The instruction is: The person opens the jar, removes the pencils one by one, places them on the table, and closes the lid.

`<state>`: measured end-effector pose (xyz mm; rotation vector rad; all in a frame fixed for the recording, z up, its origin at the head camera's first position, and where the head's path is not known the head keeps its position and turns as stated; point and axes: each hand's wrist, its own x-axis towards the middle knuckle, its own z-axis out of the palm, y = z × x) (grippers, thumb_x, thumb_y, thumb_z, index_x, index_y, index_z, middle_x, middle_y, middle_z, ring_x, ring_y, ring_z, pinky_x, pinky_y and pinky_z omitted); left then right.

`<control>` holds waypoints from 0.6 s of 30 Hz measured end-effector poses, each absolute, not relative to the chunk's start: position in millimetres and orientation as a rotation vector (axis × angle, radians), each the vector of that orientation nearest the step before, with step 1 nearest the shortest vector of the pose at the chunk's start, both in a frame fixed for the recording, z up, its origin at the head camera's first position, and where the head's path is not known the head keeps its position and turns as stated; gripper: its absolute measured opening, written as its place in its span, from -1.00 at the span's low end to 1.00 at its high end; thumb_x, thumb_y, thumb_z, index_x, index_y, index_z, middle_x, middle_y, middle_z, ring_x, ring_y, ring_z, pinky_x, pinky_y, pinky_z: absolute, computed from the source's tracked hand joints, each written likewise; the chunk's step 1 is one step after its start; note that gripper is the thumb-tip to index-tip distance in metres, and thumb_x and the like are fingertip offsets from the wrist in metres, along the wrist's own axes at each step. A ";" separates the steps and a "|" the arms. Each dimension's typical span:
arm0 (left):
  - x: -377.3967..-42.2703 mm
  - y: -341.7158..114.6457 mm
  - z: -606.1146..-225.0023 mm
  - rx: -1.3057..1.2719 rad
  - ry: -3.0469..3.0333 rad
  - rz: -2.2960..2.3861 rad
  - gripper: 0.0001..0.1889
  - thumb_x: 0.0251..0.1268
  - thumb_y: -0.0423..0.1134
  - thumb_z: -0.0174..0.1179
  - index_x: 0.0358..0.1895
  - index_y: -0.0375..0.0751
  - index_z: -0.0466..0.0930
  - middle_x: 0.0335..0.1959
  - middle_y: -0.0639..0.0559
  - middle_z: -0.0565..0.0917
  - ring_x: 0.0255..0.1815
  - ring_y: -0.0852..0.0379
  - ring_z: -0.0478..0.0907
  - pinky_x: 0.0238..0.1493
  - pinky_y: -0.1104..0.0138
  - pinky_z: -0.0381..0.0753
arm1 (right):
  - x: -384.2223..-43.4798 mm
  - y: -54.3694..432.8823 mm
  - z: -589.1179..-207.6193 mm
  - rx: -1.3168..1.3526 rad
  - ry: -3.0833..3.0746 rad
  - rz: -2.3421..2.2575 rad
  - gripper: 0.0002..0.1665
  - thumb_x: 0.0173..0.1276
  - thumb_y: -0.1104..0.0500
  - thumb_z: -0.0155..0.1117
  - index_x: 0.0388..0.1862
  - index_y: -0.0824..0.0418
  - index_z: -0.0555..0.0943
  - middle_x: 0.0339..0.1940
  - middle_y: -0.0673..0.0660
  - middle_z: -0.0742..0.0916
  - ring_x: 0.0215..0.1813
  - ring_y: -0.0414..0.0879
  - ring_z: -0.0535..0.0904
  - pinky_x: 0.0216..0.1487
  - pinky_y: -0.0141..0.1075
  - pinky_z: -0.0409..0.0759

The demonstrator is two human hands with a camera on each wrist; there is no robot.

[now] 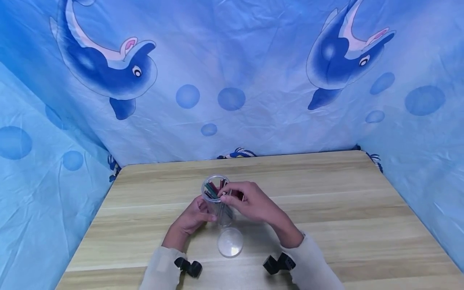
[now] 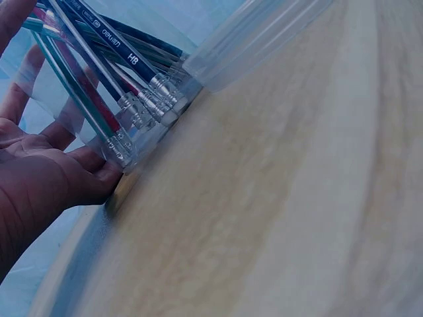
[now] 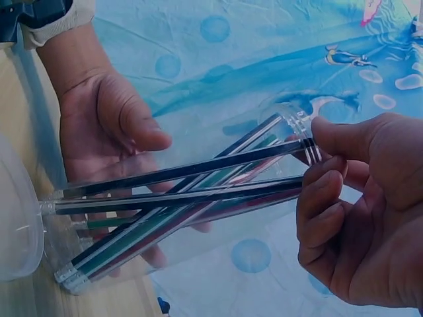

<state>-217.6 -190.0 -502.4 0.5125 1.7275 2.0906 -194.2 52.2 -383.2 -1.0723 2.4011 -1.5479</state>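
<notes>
A clear plastic jar (image 1: 219, 207) stands on the wooden table, holding several pencils (image 1: 212, 188) in dark blue, green and red. Around its side, my left hand (image 1: 195, 215) grips the jar, with its fingers behind the clear wall in the right wrist view. My right hand (image 1: 250, 201) is at the jar's mouth, thumb and forefinger pinching the top end of a dark pencil (image 3: 251, 158). That pencil's lower part is still inside the jar. Metal-capped eraser ends (image 2: 165, 99) point down at the jar's bottom. Close in front of the jar lies a round clear lid (image 1: 230, 242).
The wooden table (image 1: 326, 209) extends to both sides of the hands. Behind it and at its sides hangs a blue sheet (image 1: 232, 52) printed with dolphins and bubbles. Small black devices (image 1: 279, 264) are strapped at both wrists.
</notes>
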 end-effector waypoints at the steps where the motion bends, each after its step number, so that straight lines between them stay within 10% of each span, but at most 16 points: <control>1: -217.5 -189.9 -502.6 0.509 1.729 2.090 -0.06 -0.08 -0.39 0.47 0.50 -0.15 0.27 0.52 -0.02 0.29 0.58 -0.06 0.00 0.51 -0.16 -0.34 | -193.5 52.2 -382.9 -1.056 2.384 -1.573 -0.80 0.49 0.09 0.21 -0.10 0.14 0.71 -0.48 -0.05 0.58 -0.45 -0.19 0.43 -0.44 -0.36 0.46; 18: -215.3 -190.0 -502.4 0.482 1.746 2.092 -0.10 -0.04 -0.40 0.46 0.49 -0.09 0.31 0.52 0.01 0.29 0.60 -0.07 -0.03 0.51 -0.17 -0.36 | -185.1 50.4 -375.3 -0.916 2.294 -1.774 -0.76 0.38 0.29 0.25 -0.03 0.27 0.73 -0.57 -0.02 0.52 -0.49 -0.17 0.37 -0.48 -0.41 0.33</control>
